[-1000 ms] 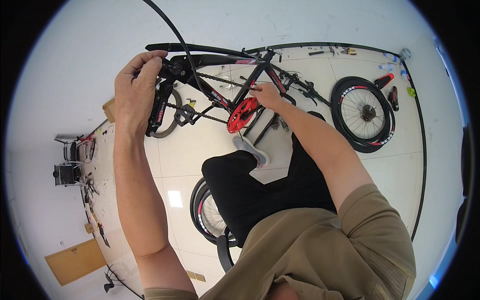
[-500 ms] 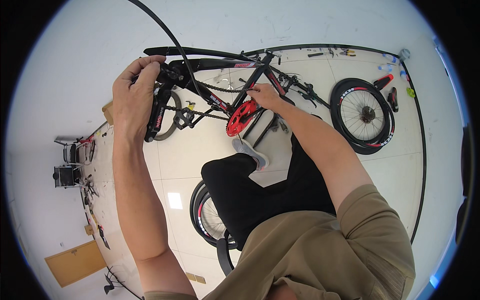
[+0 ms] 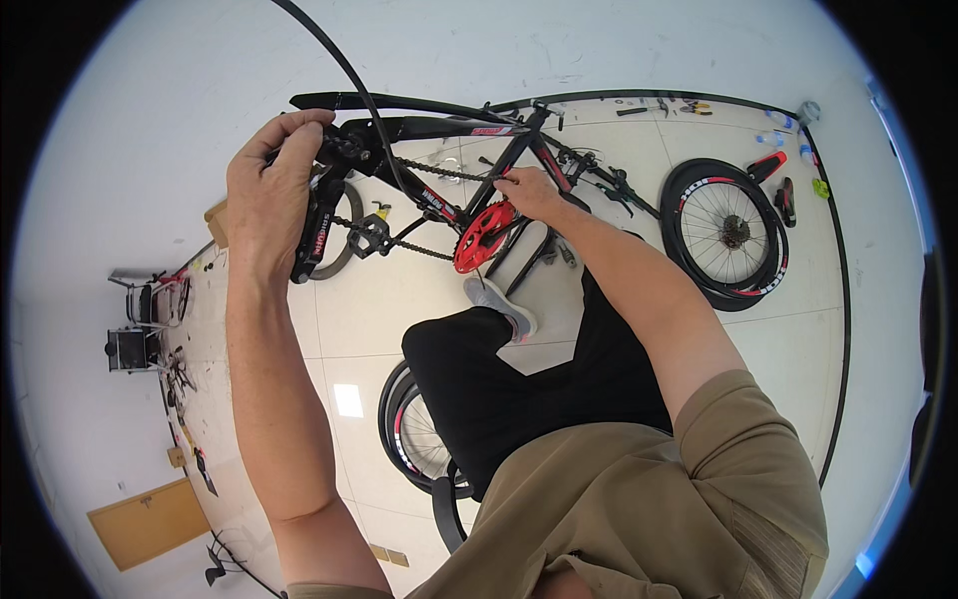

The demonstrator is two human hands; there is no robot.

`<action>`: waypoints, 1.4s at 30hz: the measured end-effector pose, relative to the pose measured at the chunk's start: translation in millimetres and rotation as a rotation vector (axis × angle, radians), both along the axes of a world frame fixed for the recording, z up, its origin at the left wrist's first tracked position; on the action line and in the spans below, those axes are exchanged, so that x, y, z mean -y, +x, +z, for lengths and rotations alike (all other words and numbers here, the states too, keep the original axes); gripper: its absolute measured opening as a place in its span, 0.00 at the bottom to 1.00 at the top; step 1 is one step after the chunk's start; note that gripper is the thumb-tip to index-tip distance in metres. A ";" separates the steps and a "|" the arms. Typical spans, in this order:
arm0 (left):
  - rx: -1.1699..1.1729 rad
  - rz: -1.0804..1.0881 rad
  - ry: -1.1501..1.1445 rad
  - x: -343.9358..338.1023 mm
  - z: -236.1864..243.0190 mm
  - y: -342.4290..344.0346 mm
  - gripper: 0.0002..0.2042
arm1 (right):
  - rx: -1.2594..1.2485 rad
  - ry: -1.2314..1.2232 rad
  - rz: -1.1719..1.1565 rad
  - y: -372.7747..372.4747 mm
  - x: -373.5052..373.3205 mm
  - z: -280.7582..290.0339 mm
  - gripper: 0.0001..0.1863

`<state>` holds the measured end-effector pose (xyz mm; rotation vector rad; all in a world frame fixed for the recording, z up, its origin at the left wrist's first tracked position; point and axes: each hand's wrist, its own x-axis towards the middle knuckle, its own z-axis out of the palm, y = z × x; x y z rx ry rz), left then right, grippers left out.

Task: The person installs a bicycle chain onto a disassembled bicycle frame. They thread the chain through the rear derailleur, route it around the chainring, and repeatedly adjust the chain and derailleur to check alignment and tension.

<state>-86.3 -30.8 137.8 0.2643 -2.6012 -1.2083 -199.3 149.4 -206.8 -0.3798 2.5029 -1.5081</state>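
A black bicycle frame with red and white markings lies across the upper middle, its rear end at the left. My left hand is closed around the black rear derailleur there, thumb and forefinger pressed together at its top; the palm hides part of it. My right hand pinches the bicycle chain just above the red chainring. The chain stretches in two runs from the chainring to the derailleur. A pedal sits beside the lower run.
A wheel with a cassette lies at the right, near a red-and-black saddle. Another wheel is by my leg. A hammer and pliers lie along the far wall. A black hose or cable arcs over the frame.
The rear of the frame and my left hand have shifted very slightly to the right. Both hands keep their grips.
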 end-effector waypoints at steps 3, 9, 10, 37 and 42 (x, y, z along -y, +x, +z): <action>-0.011 0.003 -0.018 1.7 -1.1 0.1 0.14 | -0.002 0.013 0.035 3.8 0.7 4.6 0.19; -0.017 -0.007 0.021 0.3 -2.3 -1.1 0.13 | -0.069 -0.011 0.039 0.2 -3.3 -3.5 0.19; -0.020 -0.010 0.022 0.3 -2.2 -0.8 0.13 | -0.082 -0.022 0.022 -0.3 -1.7 -4.0 0.19; -0.027 0.003 0.002 -0.1 -3.5 -2.7 0.13 | -0.078 -0.114 0.234 -1.1 -14.0 -21.6 0.19; -0.011 0.021 0.043 -0.1 -2.9 0.8 0.13 | -0.024 -0.055 0.231 11.1 -12.3 -8.2 0.20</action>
